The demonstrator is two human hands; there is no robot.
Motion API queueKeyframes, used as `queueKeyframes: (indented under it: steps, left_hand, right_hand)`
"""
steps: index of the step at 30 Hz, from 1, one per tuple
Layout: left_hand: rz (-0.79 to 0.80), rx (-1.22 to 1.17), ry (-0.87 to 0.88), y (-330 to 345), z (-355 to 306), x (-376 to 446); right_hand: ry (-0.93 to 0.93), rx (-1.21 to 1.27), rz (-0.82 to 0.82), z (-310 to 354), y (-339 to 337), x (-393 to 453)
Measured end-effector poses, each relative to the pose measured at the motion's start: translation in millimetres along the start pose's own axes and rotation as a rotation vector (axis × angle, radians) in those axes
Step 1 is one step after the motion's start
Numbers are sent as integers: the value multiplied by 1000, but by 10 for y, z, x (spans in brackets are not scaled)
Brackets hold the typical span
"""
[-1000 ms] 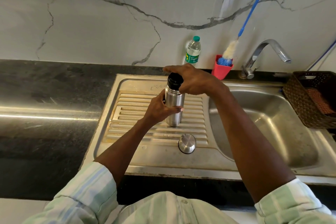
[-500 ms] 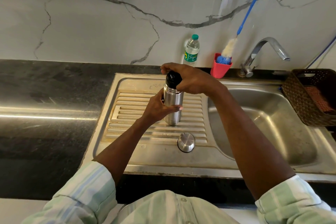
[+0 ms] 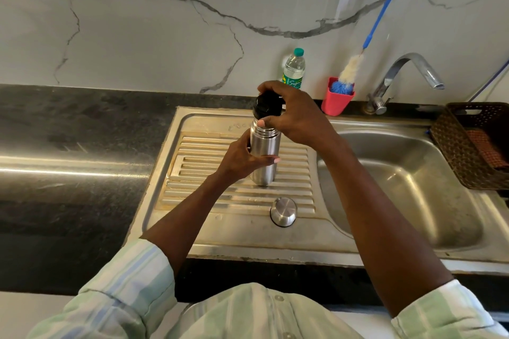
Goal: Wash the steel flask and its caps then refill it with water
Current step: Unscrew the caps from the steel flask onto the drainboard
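Note:
The steel flask (image 3: 265, 146) stands upright on the ribbed drainboard (image 3: 198, 170) of the sink. My left hand (image 3: 242, 158) grips its body from the left. My right hand (image 3: 294, 115) holds the black inner cap (image 3: 265, 107) at the flask's mouth, fingers curled round it; the cap sits tilted just above the threaded neck. The steel outer cap (image 3: 283, 212) lies dome-up on the drainboard, nearer to me than the flask.
A sink basin (image 3: 407, 181) lies to the right under a curved tap (image 3: 407, 74). A red cup (image 3: 336, 102) with a blue-handled bottle brush (image 3: 355, 63) and a plastic water bottle (image 3: 294, 69) stand at the wall. A brown basket (image 3: 473, 143) sits far right. Black counter (image 3: 71, 157) extends left.
My right hand has turned on the black cap, and the cap now sits higher and tilted above the flask's exposed threaded neck. The left hand keeps its grip.

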State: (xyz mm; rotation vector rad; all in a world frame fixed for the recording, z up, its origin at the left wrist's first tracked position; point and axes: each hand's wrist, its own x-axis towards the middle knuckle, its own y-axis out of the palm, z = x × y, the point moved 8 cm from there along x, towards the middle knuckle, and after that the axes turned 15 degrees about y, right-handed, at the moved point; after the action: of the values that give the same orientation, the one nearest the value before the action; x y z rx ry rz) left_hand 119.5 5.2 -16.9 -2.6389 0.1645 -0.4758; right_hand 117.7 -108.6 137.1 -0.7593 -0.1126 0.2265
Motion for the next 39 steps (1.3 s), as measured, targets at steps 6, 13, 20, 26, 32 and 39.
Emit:
queueKeyframes:
  steps: [6,13,20,26,32,39]
  left_hand:
    - [39,-72,-13,7,27,1]
    - [185,-140,-30,-50,176,-79]
    - [180,-335,-93,-234,197,-166]
    - [200,-359,-142,-222,230,-135]
    - [193,-363,-148,-224,199,-168]
    - [171,-399,-148,-203,183,-203]
  right_hand:
    - [-8,216,-147,-123,-170,-226]
    - [-30,427,-68,-137,-174,-525]
    - [81,139,158,-504,755,-778]
    - [91,-122,310,-729,1524,-978]
    - [77,-283,368,-873,1786,-1088]
    - [60,-311,365,-912,1855,-1085]
